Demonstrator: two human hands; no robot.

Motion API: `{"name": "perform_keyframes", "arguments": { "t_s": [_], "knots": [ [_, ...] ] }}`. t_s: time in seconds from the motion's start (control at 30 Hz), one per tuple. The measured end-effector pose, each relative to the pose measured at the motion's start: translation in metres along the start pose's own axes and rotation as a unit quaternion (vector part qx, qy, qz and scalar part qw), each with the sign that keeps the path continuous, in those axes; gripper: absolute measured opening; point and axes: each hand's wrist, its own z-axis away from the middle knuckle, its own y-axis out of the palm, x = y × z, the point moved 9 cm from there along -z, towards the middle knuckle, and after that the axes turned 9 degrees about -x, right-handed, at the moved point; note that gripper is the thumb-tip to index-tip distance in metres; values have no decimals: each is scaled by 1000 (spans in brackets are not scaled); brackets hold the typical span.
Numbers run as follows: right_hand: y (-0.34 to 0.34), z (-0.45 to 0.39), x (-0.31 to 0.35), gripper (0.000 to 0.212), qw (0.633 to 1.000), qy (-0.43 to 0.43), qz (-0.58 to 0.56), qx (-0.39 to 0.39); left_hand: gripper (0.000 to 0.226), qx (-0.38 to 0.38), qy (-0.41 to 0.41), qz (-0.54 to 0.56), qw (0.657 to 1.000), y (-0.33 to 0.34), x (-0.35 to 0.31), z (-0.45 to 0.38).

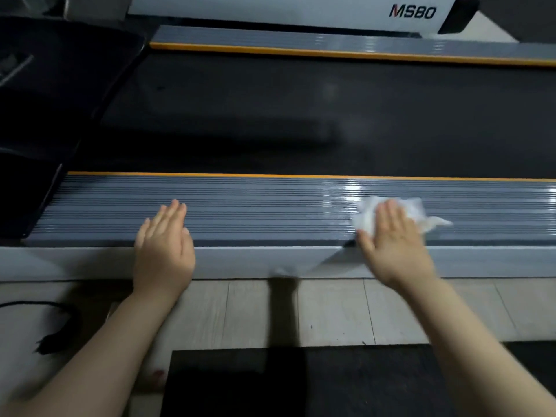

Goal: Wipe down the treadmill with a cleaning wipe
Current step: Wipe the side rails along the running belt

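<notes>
My left hand flat, fingers straight, holding nothing, resting on grey ribbed side rail of treadmill, my right hand flat w/ straight fingers pressing white wipe onto same rail, black belt beyond.

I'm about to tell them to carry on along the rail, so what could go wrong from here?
1. The wipe is only pressed flat under the right hand, not gripped, and lies bunched; it may slip out or skip grooves in the ribbed side rail.
2. The rail looks wet and glossy near the wipe; the left hand, braced at its edge, could slide.
3. A black cable lies on the floor nearby: possible snag.
</notes>
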Motion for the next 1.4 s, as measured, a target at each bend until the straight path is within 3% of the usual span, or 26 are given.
{"name": "perform_keyframes", "arguments": {
  "t_s": [0.13, 0.2, 0.27, 0.37, 0.43, 0.5, 0.57, 0.6, 0.67, 0.8, 0.87, 0.97, 1.1, 1.2, 1.3, 1.4],
  "knots": [
    [22, 5, 189, 69, 972, -221, -75, -18, 58, 33, -16, -22, 999, 9, -6, -1],
    [21, 11, 223, 68, 966, -253, -58, 12, 53, 58, -3, -48, 997, 10, -6, -1],
    [16, 6, 199, 70, 967, -246, -63, 9, 53, 82, 7, -71, 994, 8, -5, -1],
    [5, 0, 105, 78, 981, -173, -90, -18, 56, 103, 8, -88, 991, 6, -6, 1],
    [-2, -3, 16, 84, 994, -90, -53, -40, 56, 106, -2, -85, 991, 7, -9, 0],
    [-10, -1, -80, 91, 999, 27, -22, -8, 56, 108, -24, -84, 990, 8, -12, -1],
    [-16, 1, -141, 82, 990, 133, -5, 36, 56, 100, -45, -90, 990, 8, -17, -3],
    [-17, -3, -145, 72, 991, 131, 8, 21, 59, 95, -49, -86, 991, 9, -27, -5],
    [-14, -16, -98, 54, 999, 31, 24, -37, 66, 97, -18, -66, 993, 21, -65, -9],
    [9, -25, 64, 76, 988, -140, -53, -32, 60, 120, 78, -12, 990, 59, -162, -17],
    [6, -30, 93, 86, 982, -165, -93, 25, 64, 123, 115, 6, 986, 70, -194, -27],
    [4, -52, 24, 80, 989, -131, -68, 22, 59, 129, 160, -7, 979, 82, -222, -40],
    [-12, -71, -163, 95, 997, 71, -18, -33, 56, 149, 176, 27, 973, 93, -260, -32],
    [-17, -65, -249, 75, 979, 203, -1, -14, 55, 161, 186, 48, 968, 110, -286, -24],
    [-15, -67, -209, 72, 982, 188, 3, -32, 56, 176, 196, 26, 964, 133, -298, -14],
    [-3, -46, -79, 73, 994, -42, -72, -63, 66, 147, 210, -18, 967, 140, -297, -10]
  ]
}}
